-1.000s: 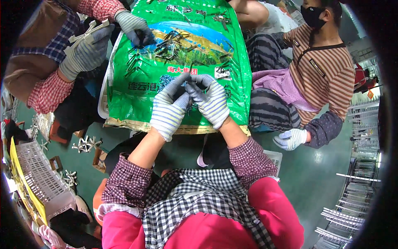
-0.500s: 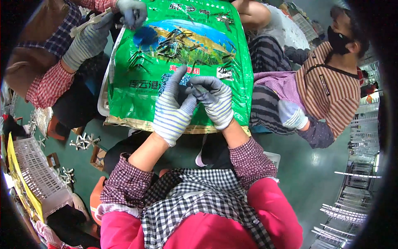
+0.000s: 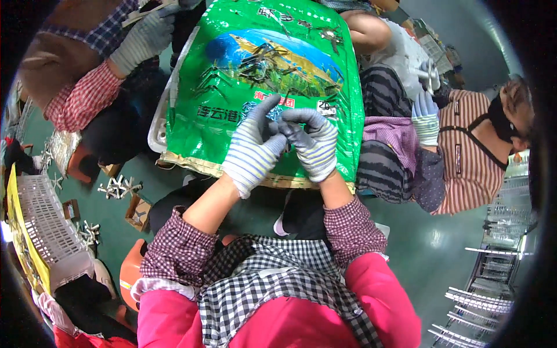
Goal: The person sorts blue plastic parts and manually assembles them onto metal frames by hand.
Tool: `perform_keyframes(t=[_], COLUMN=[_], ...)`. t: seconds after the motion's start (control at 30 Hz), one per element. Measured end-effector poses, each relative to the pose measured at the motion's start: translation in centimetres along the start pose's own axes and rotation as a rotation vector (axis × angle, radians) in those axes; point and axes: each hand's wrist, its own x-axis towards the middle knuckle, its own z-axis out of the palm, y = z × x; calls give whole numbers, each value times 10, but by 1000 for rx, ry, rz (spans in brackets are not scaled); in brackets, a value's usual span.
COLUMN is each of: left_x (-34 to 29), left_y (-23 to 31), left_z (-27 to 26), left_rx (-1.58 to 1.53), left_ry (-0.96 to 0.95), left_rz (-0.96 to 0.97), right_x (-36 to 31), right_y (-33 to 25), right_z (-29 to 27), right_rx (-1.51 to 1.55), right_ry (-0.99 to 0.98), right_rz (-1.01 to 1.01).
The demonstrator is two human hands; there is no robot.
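Both my hands wear pale striped gloves with grey fingers and meet above the near part of a green printed sack (image 3: 191,136). My left hand (image 3: 252,148) has its index finger stretched out and its thumb apart, close to the other hand's fingertips. My right hand (image 3: 315,142) is closed in a pinch; whatever lies between its fingers is too dark and small to name. Beyond my hands, a loose heap of thin, dark, bent pieces (image 3: 261,65) lies on the sack, with several more scattered beside it.
A gloved co-worker's hand (image 3: 145,43) is at the far left, holding a pale part. To the right sits a person in a striped top (image 3: 470,148), one gloved hand raised. A white plastic basket (image 3: 55,217) and pale star-shaped parts (image 3: 119,187) are at left; racks (image 3: 481,298) stand lower right.
The view has shifted, so the sack and my hands appear slightly further right and lower. My hands keep nearly the same pose. The co-worker on the right has raised a gloved hand.
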Motion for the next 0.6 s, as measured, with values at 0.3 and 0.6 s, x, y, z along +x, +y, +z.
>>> perform_keyframes(t=[0.3, 0.6], left_x=[7, -13], left_y=[-6, 26], left_z=[-17, -19], left_rx=[46, 773], left_ry=[26, 45], left_rz=[-24, 136], right_x=[8, 119], right_y=[-10, -30], right_z=[5, 30], right_rx=[133, -732], right_ry=[-114, -210], right_rz=[178, -28])
